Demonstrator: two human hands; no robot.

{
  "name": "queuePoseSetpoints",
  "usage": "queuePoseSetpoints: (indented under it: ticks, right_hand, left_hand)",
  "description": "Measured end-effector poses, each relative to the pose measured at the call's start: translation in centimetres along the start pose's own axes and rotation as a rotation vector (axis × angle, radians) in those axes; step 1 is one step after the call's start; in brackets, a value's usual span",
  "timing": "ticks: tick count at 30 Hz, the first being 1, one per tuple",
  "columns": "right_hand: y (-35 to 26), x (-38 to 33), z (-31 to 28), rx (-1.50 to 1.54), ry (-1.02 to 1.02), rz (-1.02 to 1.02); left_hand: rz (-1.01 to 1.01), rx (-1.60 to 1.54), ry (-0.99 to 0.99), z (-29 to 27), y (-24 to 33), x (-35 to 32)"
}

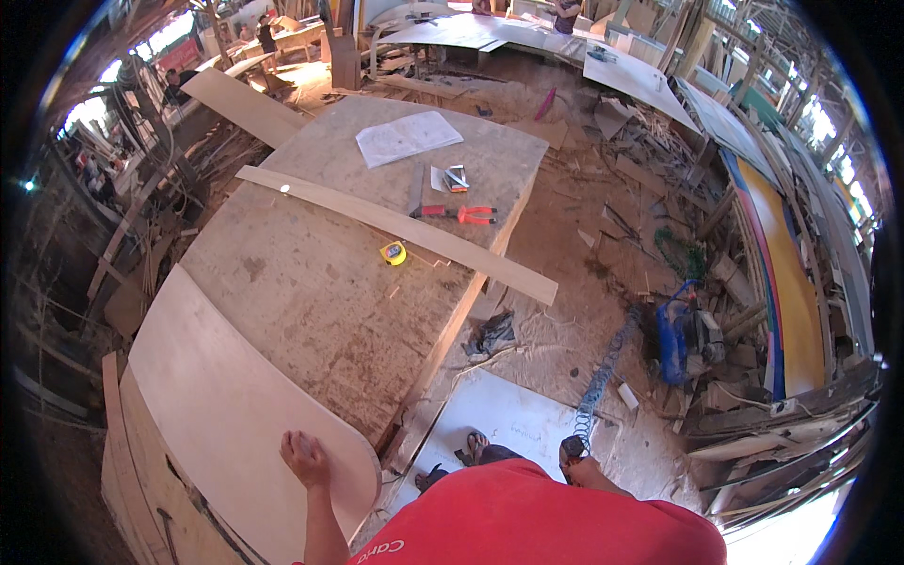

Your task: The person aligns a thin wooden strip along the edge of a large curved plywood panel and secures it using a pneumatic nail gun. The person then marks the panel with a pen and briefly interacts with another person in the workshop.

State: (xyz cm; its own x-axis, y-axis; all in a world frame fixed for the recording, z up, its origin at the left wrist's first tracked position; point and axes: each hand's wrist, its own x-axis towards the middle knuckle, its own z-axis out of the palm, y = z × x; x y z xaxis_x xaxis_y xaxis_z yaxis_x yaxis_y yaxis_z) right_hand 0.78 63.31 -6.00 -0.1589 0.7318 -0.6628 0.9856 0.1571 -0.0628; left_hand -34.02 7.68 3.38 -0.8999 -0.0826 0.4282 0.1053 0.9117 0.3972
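My left hand (306,459) rests on a pale plywood board (235,377) with a curved, rounded edge, its fingers bent a little against the surface and holding nothing. At my right side, my right hand (586,472) is closed around a dark air tool (571,446), only partly visible. A coiled blue-grey air hose (603,372) runs from the tool. The curved board lies on the near left part of a large worn worktable (311,311).
On the worktable lie a long wooden strip (405,228), a yellow tape measure (394,252), red-handled pliers (471,216) and a paper sheet (409,138). A white panel (508,414) lies by my feet. A blue machine (672,330) and leaning boards (786,282) stand right. People are farther off.
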Motion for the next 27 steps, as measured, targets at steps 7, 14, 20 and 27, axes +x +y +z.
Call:
queuePoseSetpoints:
  ticks: [7,14,20,27]
  right_hand:
    - [2.2,4.2,1.5,-0.014,0.054,-0.117]
    - [0.8,3.3,0.3,0.093,-0.042,-0.072]
    - [0.8,1.9,1.6,0.037,0.006,-0.092]
    - [3.5,3.6,3.9,-0.018,-0.015,-0.058]
  left_hand:
    - [-0.034,-0.010,-0.014,0.4,0.0,-0.5]
    - [-0.035,-0.006,-0.046,0.5,0.5,0.0]
    - [-0.014,0.001,-0.047,0.2,-0.4,0.1]
    - [-0.032,-0.034,-0.038,0.2,0.2,0.0]
